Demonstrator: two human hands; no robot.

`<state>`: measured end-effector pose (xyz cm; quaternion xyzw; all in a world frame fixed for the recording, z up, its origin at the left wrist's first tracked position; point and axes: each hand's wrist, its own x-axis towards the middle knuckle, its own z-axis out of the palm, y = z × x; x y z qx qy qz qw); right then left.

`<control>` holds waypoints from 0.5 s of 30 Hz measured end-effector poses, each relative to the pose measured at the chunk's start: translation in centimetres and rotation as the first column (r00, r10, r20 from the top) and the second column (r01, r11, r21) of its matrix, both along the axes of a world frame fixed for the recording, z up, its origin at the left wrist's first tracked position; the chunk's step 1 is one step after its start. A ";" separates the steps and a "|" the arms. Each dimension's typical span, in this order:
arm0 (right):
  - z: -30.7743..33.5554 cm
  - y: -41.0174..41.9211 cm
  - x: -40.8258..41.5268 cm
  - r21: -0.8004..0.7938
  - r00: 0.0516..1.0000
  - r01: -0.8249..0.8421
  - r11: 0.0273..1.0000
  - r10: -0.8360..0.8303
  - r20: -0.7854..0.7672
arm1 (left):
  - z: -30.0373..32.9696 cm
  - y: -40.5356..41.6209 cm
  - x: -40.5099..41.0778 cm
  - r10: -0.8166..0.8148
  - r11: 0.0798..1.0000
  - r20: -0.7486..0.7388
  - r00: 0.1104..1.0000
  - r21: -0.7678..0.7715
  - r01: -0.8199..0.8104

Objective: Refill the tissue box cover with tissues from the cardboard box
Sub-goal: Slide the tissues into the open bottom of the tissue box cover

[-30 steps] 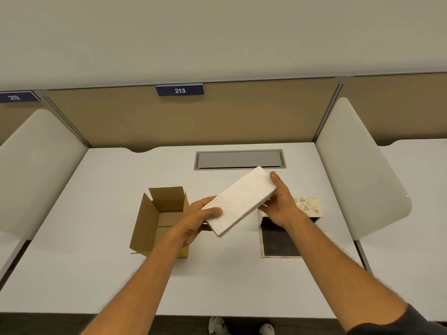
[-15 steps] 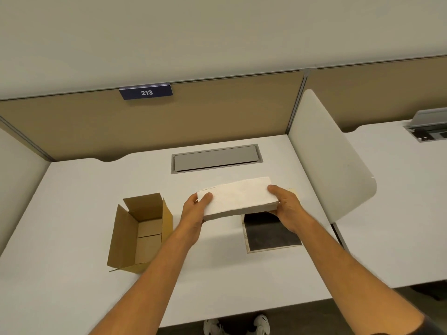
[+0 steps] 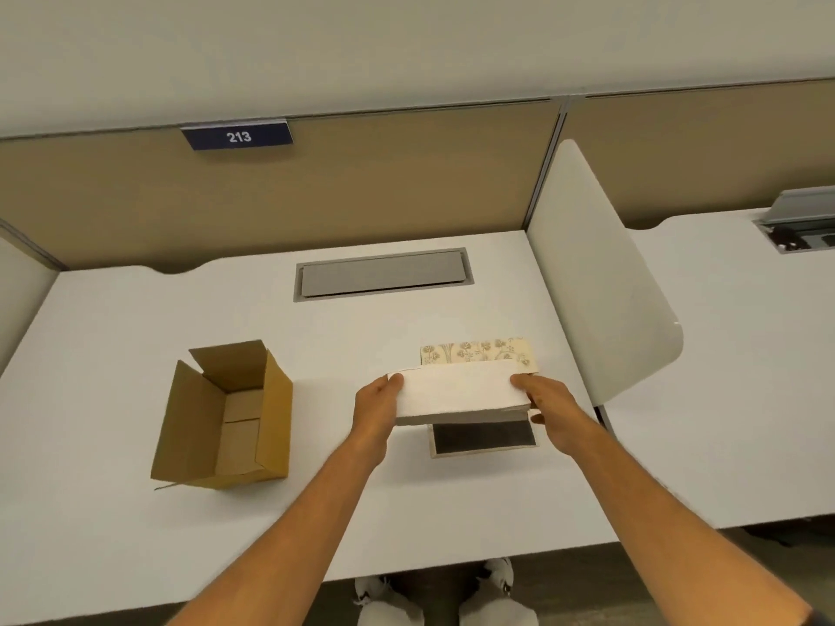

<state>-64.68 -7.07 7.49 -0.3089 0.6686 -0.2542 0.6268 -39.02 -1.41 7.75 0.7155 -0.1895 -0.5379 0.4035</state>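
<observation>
At the far left a pale side divider closes off the white desk, whose left stretch lies bare between that panel and the cardboard box. The cardboard box stands with its flaps raised and open toward the camera; only its brown floor and walls show inside, with no tissues to be seen in it. Its near corner sits well back from the desk's front edge, and a wide strip of bare desk lies between the box and the left hand. That hand grips the left short end of the stack of tissues, thumb on top and fingers curled beneath. The stack is held level in the air, just above the tissue box cover, which lies on the desk with its dark open cavity facing up; no tissues show in the visible part of that cavity, and the stack hides its far part. A floral-patterned panel of the cover shows just behind the stack. The right hand pinches the stack's right end the same way, thumb over, fingers under. Behind, a grey cable hatch sits flush in the desk, and above it a plate reads 213. Just right of the cover a white curved divider rises, leaving little room on that side.
</observation>
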 end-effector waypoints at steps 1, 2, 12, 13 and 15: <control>-0.8 -0.2 -0.7 0.025 1.000 -0.027 0.999 0.028 -0.012 | -0.7 0.0 -0.7 0.018 1.000 -0.002 1.000 0.006 -0.018; -1.7 -0.3 -1.4 0.045 0.999 -0.050 0.998 0.051 -0.019 | -1.3 0.1 -1.3 0.041 0.999 0.007 0.999 0.007 -0.041; -9.8 -1.8 -5.1 0.093 0.992 -0.122 0.988 0.126 -0.032 | -9.0 -0.6 -8.0 0.116 0.988 0.142 0.983 0.083 -0.129; -10.7 -1.9 -5.2 0.095 0.991 -0.122 0.988 0.127 -0.040 | -9.9 -0.8 -8.3 0.107 0.988 0.142 0.984 0.096 -0.121; -12.0 -2.1 -5.3 0.102 0.990 -0.120 0.988 0.126 -0.060 | -11.4 -1.0 -8.6 0.089 0.988 0.133 0.987 0.115 -0.104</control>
